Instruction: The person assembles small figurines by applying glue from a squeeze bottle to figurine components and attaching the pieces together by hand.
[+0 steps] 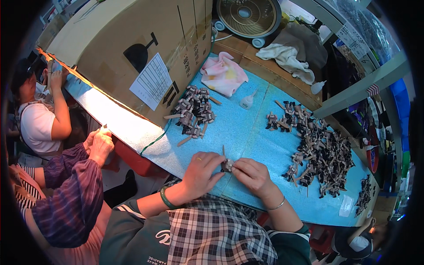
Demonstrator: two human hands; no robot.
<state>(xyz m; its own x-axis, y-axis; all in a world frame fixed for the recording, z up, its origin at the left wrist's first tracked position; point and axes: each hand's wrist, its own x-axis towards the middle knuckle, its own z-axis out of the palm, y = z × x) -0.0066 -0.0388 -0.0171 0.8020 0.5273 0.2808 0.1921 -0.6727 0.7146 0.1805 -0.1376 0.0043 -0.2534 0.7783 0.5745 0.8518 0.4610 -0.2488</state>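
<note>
Two bare hands meet at the near edge of the table from where I watch, and both are closed down to fingertip grips. The left hand [201, 174] has its thumb and fingers curled about one side of a small figure [228, 166]; the right hand [254, 176] pinches the other side. I cannot tell which fingertip presses where, since the figure is mostly covered. A thin tan blade [223, 150] sticks up from it, pointing away from the wearer.

My first worry is a slip: with so little surface to grip, uneven pressure could pop the figure loose, and it sits close enough to the edge to drop into the lap. Pushing sideways on the blade could, I judge, bend or snap it.

Further out on the blue tabletop [240, 137], a loose group of figures [193, 112] lies ahead of the left hand, and a larger heap of figures [324, 152] spreads to the right. Their blades jut out at all angles, so a careless pull could tangle several or drag some off. Between the two lots is a small white bottle [247, 102] with a pointed nozzle; a sweeping forearm could knock it. Beyond it lies a crumpled pink cloth [224, 75], beside a big cardboard box [181, 35].
</note>
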